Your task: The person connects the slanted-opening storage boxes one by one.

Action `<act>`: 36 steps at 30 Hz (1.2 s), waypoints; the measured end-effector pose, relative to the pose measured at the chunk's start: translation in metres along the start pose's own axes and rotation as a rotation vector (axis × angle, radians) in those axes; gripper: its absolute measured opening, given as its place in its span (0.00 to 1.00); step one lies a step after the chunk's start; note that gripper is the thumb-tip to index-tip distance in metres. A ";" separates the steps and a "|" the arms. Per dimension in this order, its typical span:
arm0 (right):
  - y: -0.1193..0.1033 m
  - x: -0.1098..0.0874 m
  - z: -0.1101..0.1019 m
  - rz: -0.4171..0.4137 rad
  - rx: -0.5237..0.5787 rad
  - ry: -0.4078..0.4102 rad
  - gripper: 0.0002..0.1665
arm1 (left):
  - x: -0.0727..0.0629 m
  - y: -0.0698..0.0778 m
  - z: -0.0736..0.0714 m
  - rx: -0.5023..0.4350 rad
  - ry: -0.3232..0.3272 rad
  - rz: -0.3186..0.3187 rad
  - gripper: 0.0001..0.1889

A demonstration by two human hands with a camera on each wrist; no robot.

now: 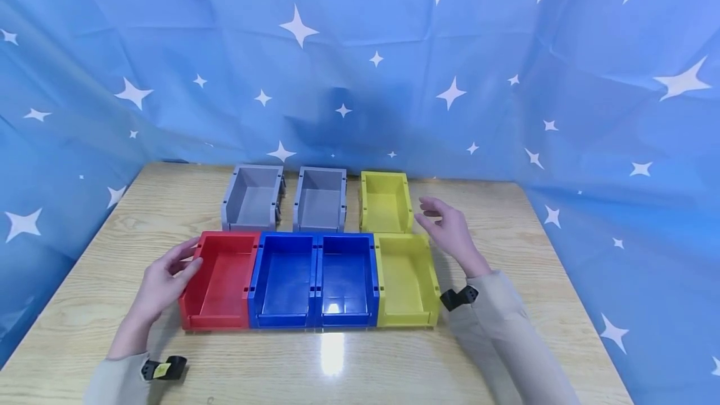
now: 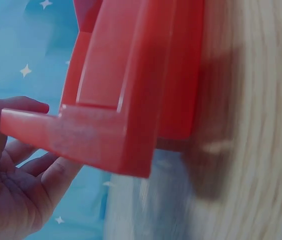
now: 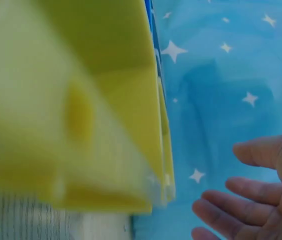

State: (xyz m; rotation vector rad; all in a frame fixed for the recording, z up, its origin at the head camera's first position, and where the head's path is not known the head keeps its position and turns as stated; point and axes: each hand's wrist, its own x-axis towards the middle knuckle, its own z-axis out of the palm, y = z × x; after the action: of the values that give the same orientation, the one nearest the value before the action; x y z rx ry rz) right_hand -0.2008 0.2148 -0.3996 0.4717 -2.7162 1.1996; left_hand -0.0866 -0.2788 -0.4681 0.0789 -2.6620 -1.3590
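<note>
A red bin (image 1: pixel 225 277) stands at the left end of a front row, beside two blue bins (image 1: pixel 289 280) (image 1: pixel 347 277) and a yellow bin (image 1: pixel 406 277). My left hand (image 1: pixel 163 280) is at the red bin's left wall, fingers loosely bent; the left wrist view shows the red bin (image 2: pixel 116 100) hiding part of the fingers, so contact is unclear. To the right of the yellow bins, my right hand (image 1: pixel 450 230) hovers with fingers relaxed and nothing in them. In the right wrist view, a gap separates this hand (image 3: pixel 261 200) from the yellow bin (image 3: pixel 126 110).
Behind the front row stand two grey bins (image 1: pixel 255 199) (image 1: pixel 320 200) and another yellow bin (image 1: pixel 386 202), with gaps between them. All sit on a wooden table (image 1: pixel 270 367). A blue star-patterned cloth (image 1: pixel 360 67) hangs behind and along the sides.
</note>
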 end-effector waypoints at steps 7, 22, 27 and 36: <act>0.015 0.016 0.006 0.088 0.024 -0.050 0.22 | 0.001 -0.014 -0.013 0.041 0.014 -0.053 0.29; 0.028 0.043 0.020 0.182 0.048 -0.056 0.24 | 0.006 -0.025 -0.036 0.052 0.001 -0.129 0.30; 0.033 0.047 0.023 0.221 0.061 -0.058 0.25 | 0.005 -0.012 -0.041 0.059 0.010 -0.181 0.29; 0.037 0.052 0.029 0.317 0.111 -0.074 0.27 | 0.012 -0.047 -0.043 0.076 0.029 -0.146 0.35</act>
State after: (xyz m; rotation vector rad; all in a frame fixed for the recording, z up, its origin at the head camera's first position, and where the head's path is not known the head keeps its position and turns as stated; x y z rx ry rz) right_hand -0.2618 0.2048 -0.4324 0.0983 -2.8760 1.4396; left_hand -0.0931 -0.3422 -0.4803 0.3055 -2.7300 -1.2853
